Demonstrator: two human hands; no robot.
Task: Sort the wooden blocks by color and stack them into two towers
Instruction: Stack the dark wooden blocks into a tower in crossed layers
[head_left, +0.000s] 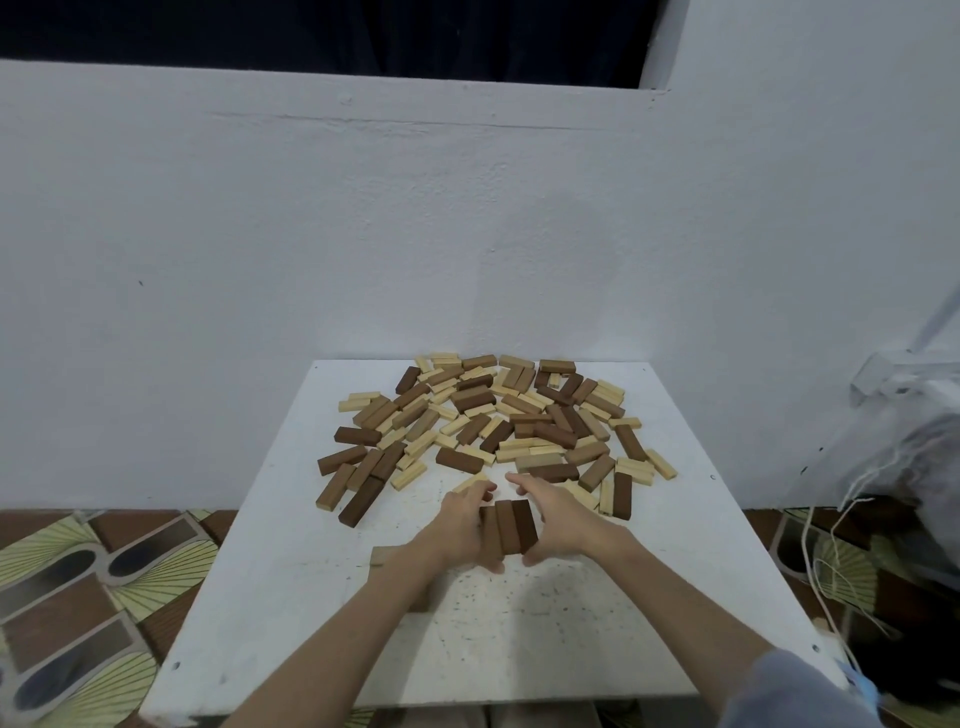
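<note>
Your left hand (464, 525) and right hand (556, 514) press from either side on a row of three dark brown wooden blocks (509, 526) lying side by side, fingers curled round its ends. It sits on the white square table (649, 597). Just beyond lies the mixed heap of dark and pale wooden blocks (493, 421).

no readable text, labels, numbers or signs on anything in view

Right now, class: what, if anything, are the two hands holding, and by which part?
Three dark brown blocks, side by side, pressed together between the left hand and right hand at the group's outer long sides.
</note>
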